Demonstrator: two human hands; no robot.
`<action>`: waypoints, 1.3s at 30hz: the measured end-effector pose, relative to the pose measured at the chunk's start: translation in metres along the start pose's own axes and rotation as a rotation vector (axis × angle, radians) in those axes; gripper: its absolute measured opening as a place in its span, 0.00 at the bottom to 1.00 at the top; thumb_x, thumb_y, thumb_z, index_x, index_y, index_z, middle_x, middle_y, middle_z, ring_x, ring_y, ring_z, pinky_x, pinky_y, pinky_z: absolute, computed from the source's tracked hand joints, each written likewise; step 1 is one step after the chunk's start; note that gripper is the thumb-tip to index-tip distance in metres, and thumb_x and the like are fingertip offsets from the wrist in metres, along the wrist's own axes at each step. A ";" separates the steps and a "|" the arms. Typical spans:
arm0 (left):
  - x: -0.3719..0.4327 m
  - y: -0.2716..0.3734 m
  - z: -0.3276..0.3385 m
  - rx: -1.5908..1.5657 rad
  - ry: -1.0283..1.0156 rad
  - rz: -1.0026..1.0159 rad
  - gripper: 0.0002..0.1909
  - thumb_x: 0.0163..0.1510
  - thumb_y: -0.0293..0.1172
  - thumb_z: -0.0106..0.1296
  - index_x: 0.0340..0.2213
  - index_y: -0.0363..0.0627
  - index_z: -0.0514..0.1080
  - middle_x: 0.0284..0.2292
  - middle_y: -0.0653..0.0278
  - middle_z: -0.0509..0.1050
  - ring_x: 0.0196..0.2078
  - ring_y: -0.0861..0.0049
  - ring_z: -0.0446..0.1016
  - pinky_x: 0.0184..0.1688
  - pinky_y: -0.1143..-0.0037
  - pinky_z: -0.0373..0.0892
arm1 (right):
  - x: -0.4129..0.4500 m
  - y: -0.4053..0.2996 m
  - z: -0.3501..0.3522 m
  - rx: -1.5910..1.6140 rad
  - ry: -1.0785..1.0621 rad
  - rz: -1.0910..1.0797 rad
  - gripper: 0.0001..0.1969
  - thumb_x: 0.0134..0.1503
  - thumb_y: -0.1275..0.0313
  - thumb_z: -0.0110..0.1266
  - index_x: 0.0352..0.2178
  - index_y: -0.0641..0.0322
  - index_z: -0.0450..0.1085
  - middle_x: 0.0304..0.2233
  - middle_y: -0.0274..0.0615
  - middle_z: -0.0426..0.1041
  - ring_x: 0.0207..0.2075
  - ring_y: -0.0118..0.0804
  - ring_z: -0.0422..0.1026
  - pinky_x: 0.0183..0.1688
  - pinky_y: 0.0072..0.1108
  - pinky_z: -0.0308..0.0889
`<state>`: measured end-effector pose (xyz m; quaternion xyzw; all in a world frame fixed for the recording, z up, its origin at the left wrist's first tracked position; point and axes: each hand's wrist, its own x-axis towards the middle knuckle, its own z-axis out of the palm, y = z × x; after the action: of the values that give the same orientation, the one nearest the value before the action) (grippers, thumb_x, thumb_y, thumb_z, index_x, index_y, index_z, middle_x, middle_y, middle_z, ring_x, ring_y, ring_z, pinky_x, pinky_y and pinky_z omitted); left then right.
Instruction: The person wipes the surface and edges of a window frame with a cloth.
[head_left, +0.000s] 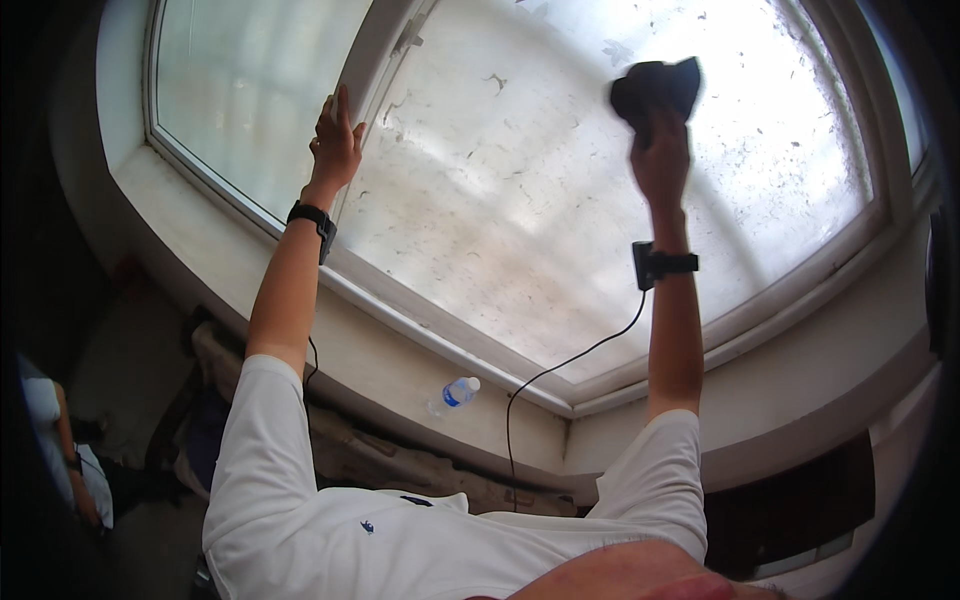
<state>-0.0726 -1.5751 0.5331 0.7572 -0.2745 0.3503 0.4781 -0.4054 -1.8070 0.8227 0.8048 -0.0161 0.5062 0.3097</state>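
Observation:
My right hand (660, 154) is raised against a dirty window pane (487, 202), gripping a dark cloth (652, 90) that spreads above my fingers. Smudges and specks cover much of that glass. My left hand (337, 150) rests on the upright window frame (367, 67) between this pane and the frosted pane (247, 90) on the left. Its fingers curl at the frame's edge; whether they grip it firmly is hard to tell. Each wrist wears a black strap, and the device on the right strap (667, 264) trails a thin black cable (570, 366).
On the window sill (495, 431) below the panes is a clear plastic bottle (454, 393) with a blue label and white cap. Dark furniture (795, 502) is at the lower right. At the far left a person's arm (69, 450) and white clothing show. Crumpled fabric (390, 450) lies below the sill.

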 end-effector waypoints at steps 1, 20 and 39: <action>-0.004 -0.004 -0.001 0.009 0.004 -0.005 0.40 0.62 0.39 0.46 0.66 0.53 0.35 0.61 0.40 0.50 0.61 0.44 0.55 0.47 0.47 0.66 | -0.020 -0.043 0.005 0.053 -0.236 -0.139 0.19 0.45 0.77 0.56 0.43 0.59 0.73 0.46 0.49 0.72 0.47 0.50 0.71 0.50 0.34 0.69; 0.003 -0.005 -0.003 -0.015 0.009 0.013 0.40 0.62 0.36 0.45 0.66 0.53 0.34 0.62 0.43 0.49 0.62 0.47 0.54 0.50 0.46 0.64 | 0.026 0.041 -0.052 -0.020 -0.273 -0.062 0.32 0.39 0.85 0.52 0.52 0.66 0.65 0.50 0.54 0.70 0.53 0.51 0.68 0.56 0.32 0.66; -0.003 -0.002 -0.002 -0.041 0.056 0.033 0.40 0.61 0.32 0.47 0.66 0.49 0.37 0.62 0.43 0.50 0.63 0.48 0.53 0.57 0.53 0.60 | 0.011 0.008 -0.012 0.124 -0.127 -0.051 0.17 0.48 0.72 0.57 0.40 0.64 0.70 0.41 0.55 0.72 0.45 0.55 0.71 0.48 0.38 0.68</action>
<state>-0.0732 -1.5725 0.5302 0.7324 -0.2807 0.3735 0.4953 -0.4122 -1.8042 0.8392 0.8531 0.0160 0.4460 0.2703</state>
